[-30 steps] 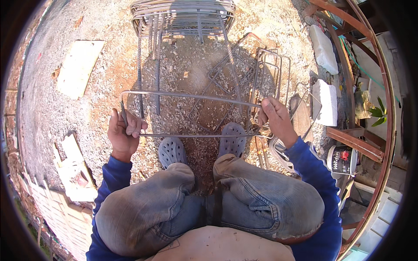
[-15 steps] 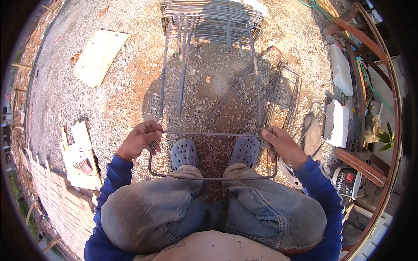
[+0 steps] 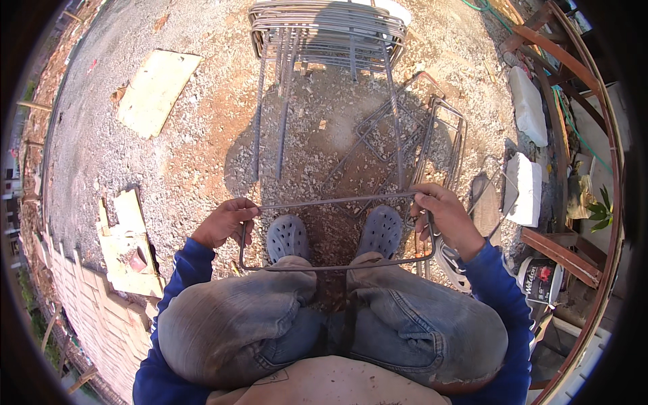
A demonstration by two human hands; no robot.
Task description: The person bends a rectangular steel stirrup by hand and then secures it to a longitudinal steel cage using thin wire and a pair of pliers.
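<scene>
Though askew, metal frame (image 3: 337, 268), long axis crosswise

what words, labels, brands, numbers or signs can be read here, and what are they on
Black tub with a pale rim, at right: large pale lettering beside a red mark; I won't copy out its wording. Smaller print there is too small to read.
Bent metal hoop: no lettering visible.
No other readable text.

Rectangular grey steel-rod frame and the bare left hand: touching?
Touching. The head view shows the left hand gripping the steel-rod frame: the far bar runs straight into its fingers, with no gap.
</scene>
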